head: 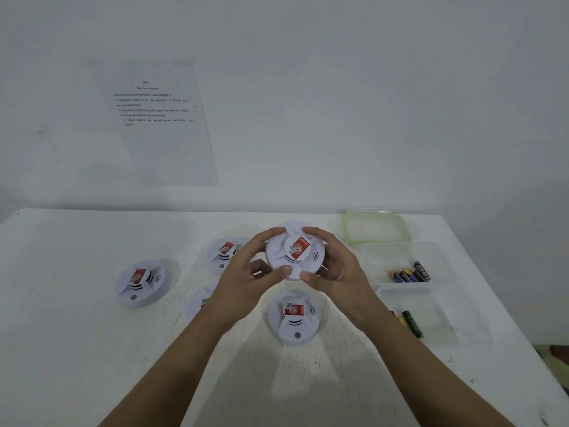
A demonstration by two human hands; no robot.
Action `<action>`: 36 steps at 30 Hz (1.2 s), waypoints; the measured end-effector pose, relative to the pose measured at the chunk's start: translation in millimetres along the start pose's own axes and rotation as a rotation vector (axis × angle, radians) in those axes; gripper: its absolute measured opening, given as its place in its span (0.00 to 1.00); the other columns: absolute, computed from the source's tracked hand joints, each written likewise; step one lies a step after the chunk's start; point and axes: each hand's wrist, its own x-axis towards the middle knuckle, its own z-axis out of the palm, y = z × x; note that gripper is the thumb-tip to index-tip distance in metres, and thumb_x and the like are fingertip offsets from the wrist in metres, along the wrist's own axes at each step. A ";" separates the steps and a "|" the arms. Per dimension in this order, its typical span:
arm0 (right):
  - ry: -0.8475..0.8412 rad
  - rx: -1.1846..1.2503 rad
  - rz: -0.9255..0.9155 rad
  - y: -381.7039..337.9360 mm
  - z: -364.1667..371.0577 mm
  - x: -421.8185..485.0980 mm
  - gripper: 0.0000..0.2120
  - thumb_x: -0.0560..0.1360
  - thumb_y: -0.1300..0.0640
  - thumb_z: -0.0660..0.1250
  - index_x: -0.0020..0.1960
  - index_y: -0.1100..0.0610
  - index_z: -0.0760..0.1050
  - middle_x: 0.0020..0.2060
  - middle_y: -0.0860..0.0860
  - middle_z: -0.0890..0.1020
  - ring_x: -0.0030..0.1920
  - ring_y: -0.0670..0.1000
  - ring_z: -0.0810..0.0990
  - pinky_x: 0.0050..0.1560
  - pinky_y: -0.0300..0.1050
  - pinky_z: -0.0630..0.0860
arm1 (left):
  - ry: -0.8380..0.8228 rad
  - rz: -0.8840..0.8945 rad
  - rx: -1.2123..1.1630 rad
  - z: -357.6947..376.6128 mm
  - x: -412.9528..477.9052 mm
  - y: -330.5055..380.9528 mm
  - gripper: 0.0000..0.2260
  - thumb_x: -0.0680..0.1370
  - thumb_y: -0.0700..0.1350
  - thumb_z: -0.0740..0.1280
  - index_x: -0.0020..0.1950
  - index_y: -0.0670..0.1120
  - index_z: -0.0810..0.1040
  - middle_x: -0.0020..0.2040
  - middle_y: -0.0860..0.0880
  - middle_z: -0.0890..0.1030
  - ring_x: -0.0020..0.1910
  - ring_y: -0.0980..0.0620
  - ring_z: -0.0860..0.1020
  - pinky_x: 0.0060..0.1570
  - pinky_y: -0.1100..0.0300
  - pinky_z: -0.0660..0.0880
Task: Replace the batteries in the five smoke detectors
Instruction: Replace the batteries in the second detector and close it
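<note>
The white table [77, 349] carries four smoke detectors: a left detector [140, 283], a far detector [224, 252], a half-hidden detector [198, 303] nearer, and a near detector [294, 315] at centre. Along the right side lie a green-rimmed lid [375, 228] farthest, then a far tub [385, 254] and a near tub [431, 303], both clear.

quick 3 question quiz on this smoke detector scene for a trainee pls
1. How many smoke detectors lie on the table, not counting the held smoke detector?
2. True or false: the left hand and the right hand both grip the held smoke detector.
3. Where are the loose batteries?
A) in the clear containers on the right
B) on the green-rimmed lid
C) beside the printed sheet

Key: 1. four (one partly hidden by the left arm); 2. true; 3. A
</note>
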 end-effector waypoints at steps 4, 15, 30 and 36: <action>-0.004 0.022 0.014 -1.3 -2.0 1.0 0.30 0.72 0.68 0.74 0.70 0.51 0.72 0.65 0.52 0.80 0.65 0.55 0.79 0.65 0.62 0.77 | -0.004 0.000 0.028 -0.8 1.8 -0.3 0.24 0.77 0.42 0.74 0.65 0.65 0.74 0.59 0.63 0.80 0.50 0.53 0.81 0.40 0.64 0.78; 0.014 0.021 0.033 -4.9 -9.0 5.1 0.30 0.72 0.72 0.73 0.68 0.50 0.73 0.61 0.54 0.82 0.62 0.56 0.81 0.61 0.60 0.80 | 0.004 -0.032 0.001 -3.8 8.0 -5.7 0.21 0.81 0.40 0.68 0.69 0.60 0.74 0.60 0.61 0.80 0.48 0.44 0.81 0.42 0.55 0.81; 0.047 -0.014 0.045 3.7 -11.3 6.3 0.31 0.71 0.70 0.75 0.66 0.46 0.74 0.58 0.53 0.83 0.59 0.55 0.83 0.59 0.60 0.81 | 0.008 -0.072 0.016 0.0 10.4 -14.1 0.22 0.79 0.40 0.70 0.67 0.63 0.75 0.58 0.61 0.81 0.48 0.47 0.82 0.43 0.57 0.81; 0.047 -0.037 0.049 6.0 -12.0 8.2 0.30 0.71 0.69 0.76 0.66 0.45 0.73 0.57 0.53 0.83 0.58 0.55 0.83 0.58 0.58 0.81 | 0.023 -0.076 0.030 1.4 12.4 -14.8 0.21 0.79 0.42 0.70 0.66 0.64 0.74 0.58 0.62 0.81 0.50 0.48 0.83 0.43 0.59 0.82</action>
